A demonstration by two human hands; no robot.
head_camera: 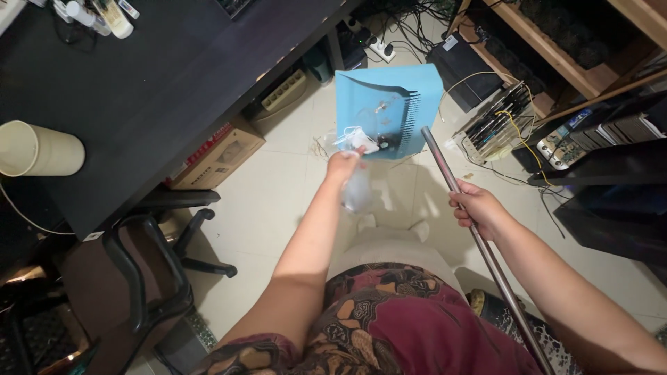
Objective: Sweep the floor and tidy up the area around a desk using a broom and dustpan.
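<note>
Long silver metal pole (479, 243): gripped in my right hand (478, 208), fingers closed round it, long axis running from lower right up and away toward the blue plastic dustpan (389, 111) on the pale tiled floor (278, 187). Crumpled clear plastic wrapper (356, 184): pinched in my left hand (344, 165) just before the dustpan. Surroundings: black counter (153, 90), black office chair (153, 264), cardboard box (219, 156), tangled cables (410, 35).
</note>
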